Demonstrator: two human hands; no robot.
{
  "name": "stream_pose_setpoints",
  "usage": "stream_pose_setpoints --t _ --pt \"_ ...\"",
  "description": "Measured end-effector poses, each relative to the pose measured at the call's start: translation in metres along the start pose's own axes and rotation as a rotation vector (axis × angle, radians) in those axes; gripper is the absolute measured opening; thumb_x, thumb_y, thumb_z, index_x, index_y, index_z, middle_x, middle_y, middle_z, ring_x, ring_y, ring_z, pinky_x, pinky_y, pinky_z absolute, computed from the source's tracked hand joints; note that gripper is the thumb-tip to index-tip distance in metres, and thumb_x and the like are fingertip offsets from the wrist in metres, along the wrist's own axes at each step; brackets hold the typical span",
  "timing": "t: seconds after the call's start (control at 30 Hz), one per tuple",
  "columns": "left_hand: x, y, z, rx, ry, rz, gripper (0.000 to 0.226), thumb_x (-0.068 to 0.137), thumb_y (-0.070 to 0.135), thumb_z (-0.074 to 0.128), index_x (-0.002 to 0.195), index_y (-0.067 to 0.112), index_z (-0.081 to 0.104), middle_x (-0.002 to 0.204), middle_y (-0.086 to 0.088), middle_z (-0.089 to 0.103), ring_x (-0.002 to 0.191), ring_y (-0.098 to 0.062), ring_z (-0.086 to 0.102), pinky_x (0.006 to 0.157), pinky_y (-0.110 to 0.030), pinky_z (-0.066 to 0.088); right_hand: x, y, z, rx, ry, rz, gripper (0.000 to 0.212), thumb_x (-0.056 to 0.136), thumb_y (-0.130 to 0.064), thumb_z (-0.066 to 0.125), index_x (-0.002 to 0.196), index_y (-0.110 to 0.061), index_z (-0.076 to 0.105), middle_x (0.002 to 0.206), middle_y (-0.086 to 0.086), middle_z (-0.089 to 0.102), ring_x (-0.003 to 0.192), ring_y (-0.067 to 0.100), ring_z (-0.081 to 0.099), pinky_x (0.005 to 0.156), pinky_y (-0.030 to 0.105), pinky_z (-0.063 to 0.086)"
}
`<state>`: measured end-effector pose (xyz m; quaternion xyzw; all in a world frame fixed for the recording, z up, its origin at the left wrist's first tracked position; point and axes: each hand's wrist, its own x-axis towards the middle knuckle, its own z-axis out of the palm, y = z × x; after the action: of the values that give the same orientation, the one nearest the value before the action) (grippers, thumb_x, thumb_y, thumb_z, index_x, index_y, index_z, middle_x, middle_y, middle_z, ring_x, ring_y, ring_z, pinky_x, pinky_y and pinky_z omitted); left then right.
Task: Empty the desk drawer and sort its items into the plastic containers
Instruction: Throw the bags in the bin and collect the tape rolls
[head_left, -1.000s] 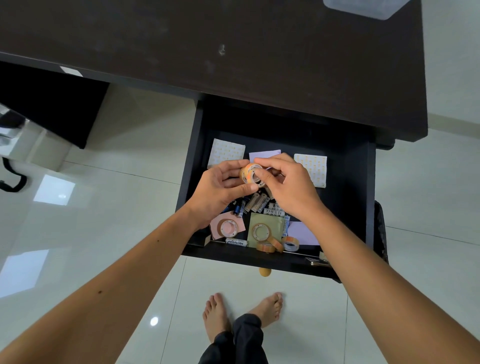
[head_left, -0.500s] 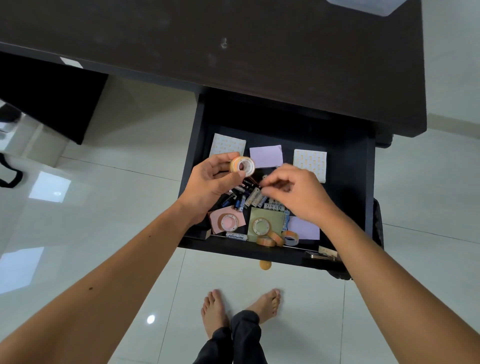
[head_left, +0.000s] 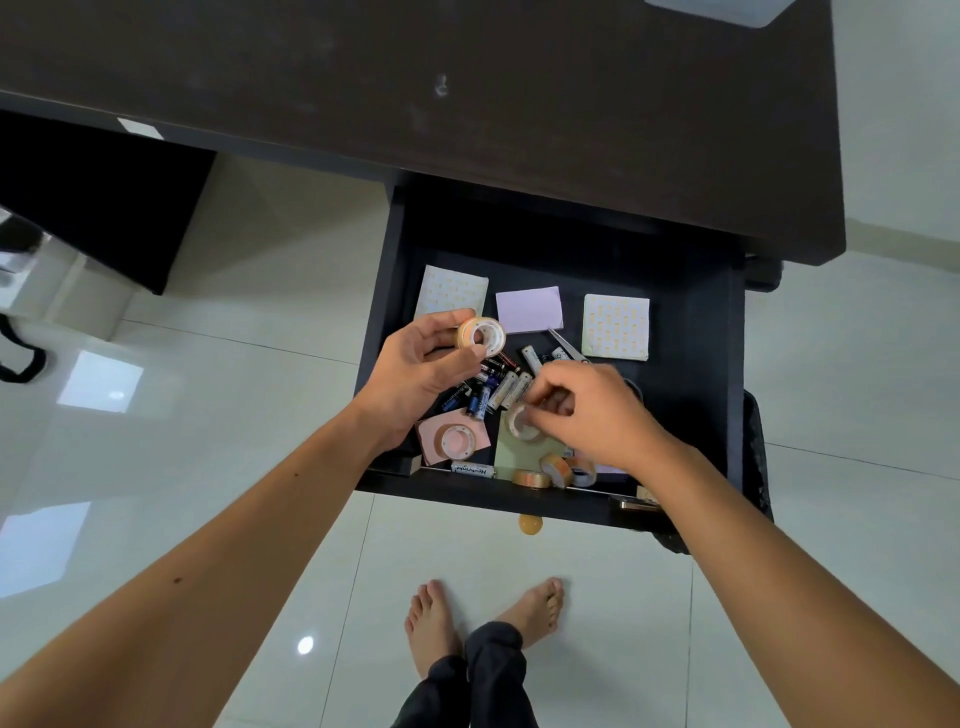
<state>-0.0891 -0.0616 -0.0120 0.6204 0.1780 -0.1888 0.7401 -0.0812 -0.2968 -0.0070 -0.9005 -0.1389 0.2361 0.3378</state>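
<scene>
Left hand raised above the open drawer, thumb and fingers pinched around a roll of tape, hole turned toward the camera. Just below that palm, a pink pad with another roll lying flat on it. Between the two hands, a jumble of batteries. Beyond the fingertips, three note pads: patterned, lilac, patterned. Right hand lowered into the drawer, fingers curled narrow on a second roll of tape resting on a green pad. Nearer the wrist, three more rolls along the front wall.
</scene>
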Motion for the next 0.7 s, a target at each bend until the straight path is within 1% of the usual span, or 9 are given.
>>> stream_pose_setpoints --t 0.07,0.17,0.27,0.37,0.47,0.53,0.63,0.7 --pt "-0.001 -0.001 0.0 0.029 -0.01 0.003 0.048 0.093 0.004 0.076 0.138 0.011 0.062 0.13 -0.015 0.071 0.123 -0.029 0.07 0.108 -0.049 0.055 0.0 -0.007 -0.01 0.177 0.101 0.04 0.011 0.087 -0.021 0.085 0.091 -0.023 0.075 0.089 -0.014 0.075 0.08 0.0 0.07 0.073 0.014 0.057" --pt "-0.004 -0.001 0.001 0.075 -0.033 0.018 0.047 0.092 0.006 0.077 0.136 0.014 0.063 0.128 -0.011 0.072 0.12 -0.027 0.071 0.109 -0.048 0.055 0.005 -0.017 -0.021 0.332 0.206 0.058 0.012 0.088 -0.019 0.085 0.097 -0.017 0.076 0.095 -0.006 0.078 0.085 0.009 0.074 0.079 0.02 0.061" --pt "-0.006 0.001 0.004 0.096 -0.066 0.029 0.046 0.092 0.005 0.076 0.135 0.014 0.064 0.127 -0.011 0.072 0.118 -0.027 0.072 0.107 -0.046 0.056 0.012 -0.025 -0.021 0.339 0.253 0.068 0.012 0.09 -0.02 0.084 0.097 -0.015 0.076 0.094 -0.004 0.078 0.083 0.01 0.075 0.079 0.024 0.063" --pt "-0.006 0.002 0.005 0.125 -0.075 0.045 0.046 0.092 0.004 0.076 0.136 0.012 0.063 0.128 -0.011 0.072 0.115 -0.024 0.074 0.105 -0.043 0.058 0.017 -0.029 -0.016 0.35 0.277 0.073 0.01 0.09 -0.022 0.084 0.095 -0.018 0.076 0.094 -0.005 0.078 0.085 0.012 0.075 0.08 0.03 0.064" --pt "-0.006 0.004 0.004 0.179 -0.057 0.073 0.048 0.092 0.005 0.077 0.137 0.012 0.063 0.128 -0.01 0.072 0.112 -0.02 0.075 0.105 -0.04 0.058 0.019 -0.032 -0.013 0.381 0.3 0.065 0.01 0.09 -0.023 0.084 0.093 -0.022 0.074 0.092 -0.007 0.078 0.085 0.012 0.075 0.08 0.032 0.064" --pt "-0.007 0.004 0.003 0.184 -0.062 0.075 0.049 0.091 0.005 0.078 0.137 0.011 0.063 0.128 -0.01 0.072 0.112 -0.019 0.075 0.105 -0.038 0.058 0.02 -0.033 -0.012 0.385 0.313 0.067 0.01 0.09 -0.023 0.084 0.093 -0.02 0.074 0.092 -0.006 0.077 0.085 0.013 0.075 0.081 0.033 0.064" --pt "-0.008 0.003 0.003 0.148 -0.079 0.057 0.05 0.091 0.009 0.079 0.138 0.012 0.063 0.128 -0.011 0.072 0.115 -0.022 0.074 0.106 -0.041 0.057 0.021 -0.035 -0.01 0.37 0.317 0.071 0.011 0.089 -0.021 0.084 0.093 -0.018 0.075 0.092 -0.004 0.078 0.086 0.014 0.075 0.082 0.035 0.064" --pt "-0.008 0.002 0.004 0.111 -0.072 0.048 0.052 0.087 0.017 0.081 0.136 0.013 0.064 0.128 -0.011 0.072 0.116 -0.025 0.074 0.106 -0.044 0.057 0.021 -0.036 -0.01 0.374 0.312 0.065 0.011 0.089 -0.021 0.085 0.092 -0.019 0.074 0.09 -0.004 0.077 0.084 0.014 0.075 0.081 0.033 0.064"
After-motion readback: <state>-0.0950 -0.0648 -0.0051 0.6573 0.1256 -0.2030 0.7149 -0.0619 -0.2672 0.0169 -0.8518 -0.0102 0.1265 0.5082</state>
